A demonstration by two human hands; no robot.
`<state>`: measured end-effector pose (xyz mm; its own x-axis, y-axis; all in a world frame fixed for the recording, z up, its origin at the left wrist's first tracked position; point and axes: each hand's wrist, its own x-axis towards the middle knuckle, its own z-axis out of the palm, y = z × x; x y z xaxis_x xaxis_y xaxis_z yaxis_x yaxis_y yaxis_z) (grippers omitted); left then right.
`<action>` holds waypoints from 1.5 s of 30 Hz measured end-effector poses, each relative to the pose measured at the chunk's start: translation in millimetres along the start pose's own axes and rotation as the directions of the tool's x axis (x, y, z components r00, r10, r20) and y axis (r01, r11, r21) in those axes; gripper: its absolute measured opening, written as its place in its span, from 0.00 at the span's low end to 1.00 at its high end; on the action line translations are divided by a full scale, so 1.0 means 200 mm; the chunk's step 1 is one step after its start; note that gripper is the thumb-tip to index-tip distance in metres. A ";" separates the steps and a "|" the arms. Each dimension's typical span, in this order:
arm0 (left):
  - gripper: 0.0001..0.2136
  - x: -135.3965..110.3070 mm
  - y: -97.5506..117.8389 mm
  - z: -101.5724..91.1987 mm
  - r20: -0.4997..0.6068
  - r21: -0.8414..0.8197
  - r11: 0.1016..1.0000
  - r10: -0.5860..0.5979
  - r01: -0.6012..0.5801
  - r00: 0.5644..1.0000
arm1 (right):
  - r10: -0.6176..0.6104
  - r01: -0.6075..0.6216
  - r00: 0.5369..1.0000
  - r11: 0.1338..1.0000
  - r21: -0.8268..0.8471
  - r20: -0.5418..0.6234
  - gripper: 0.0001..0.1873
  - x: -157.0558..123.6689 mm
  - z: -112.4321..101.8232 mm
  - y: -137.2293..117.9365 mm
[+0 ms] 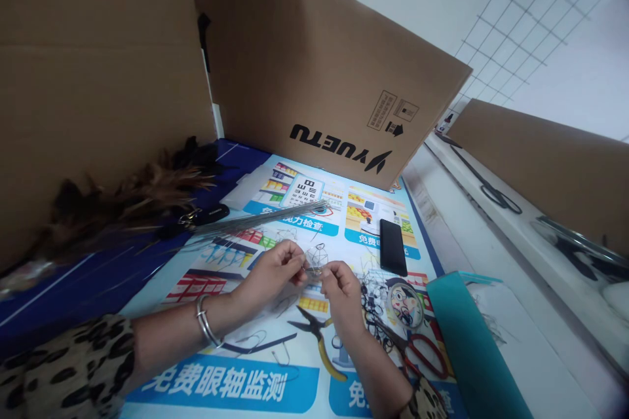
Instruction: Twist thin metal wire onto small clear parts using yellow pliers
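A small shape of thin bent wire [317, 254] is held up in the middle of the head view. My left hand [280, 268] pinches its left side between thumb and fingers, while my right hand [343, 294] pinches it from the right. The fingertips are a short gap apart and partly hide the wire. Just below them, yellow-handled pliers [322, 346] lie with their jaws apart. Beside my right wrist are red-handled scissors [426, 353], partly behind the forearm, and a tangle of small black loops [373, 314].
A bundle of straight wires [265, 217] lies behind my left hand. At the right are a black phone [393, 247], a round dish [405, 304] and a teal box [472, 347]. Brown feathers [137, 190] line the left, below tall cardboard [334, 65].
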<state>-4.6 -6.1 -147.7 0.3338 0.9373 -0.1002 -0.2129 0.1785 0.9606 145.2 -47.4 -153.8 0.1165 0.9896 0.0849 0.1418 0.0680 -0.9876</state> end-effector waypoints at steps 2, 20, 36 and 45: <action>0.06 0.00 -0.01 0.00 0.017 -0.011 1.000 -0.029 0.029 0.999 | 0.007 -0.007 1.000 1.000 0.008 0.001 0.07 0.00 0.00 0.01; 0.09 0.03 0.00 -0.05 0.077 0.309 0.947 0.072 -0.092 0.994 | 0.039 -0.042 0.999 0.994 -0.102 -0.034 0.05 0.01 -0.01 0.02; 0.10 0.02 0.00 -0.03 0.095 0.147 0.986 0.070 -0.084 0.993 | 0.189 -0.197 0.975 0.979 0.054 0.119 0.08 -0.03 0.04 -0.02; 0.10 0.03 -0.02 -0.04 0.112 0.210 0.975 0.047 -0.070 0.993 | 0.202 -0.199 0.965 0.979 -0.036 0.167 0.09 -0.01 0.02 -0.02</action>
<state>-8.2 1.6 -154.2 0.4245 0.9051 -0.0252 -0.0385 0.0458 0.9982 140.9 -50.1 -150.1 -0.0227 0.9899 -0.1401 0.1510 -0.1351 -0.9792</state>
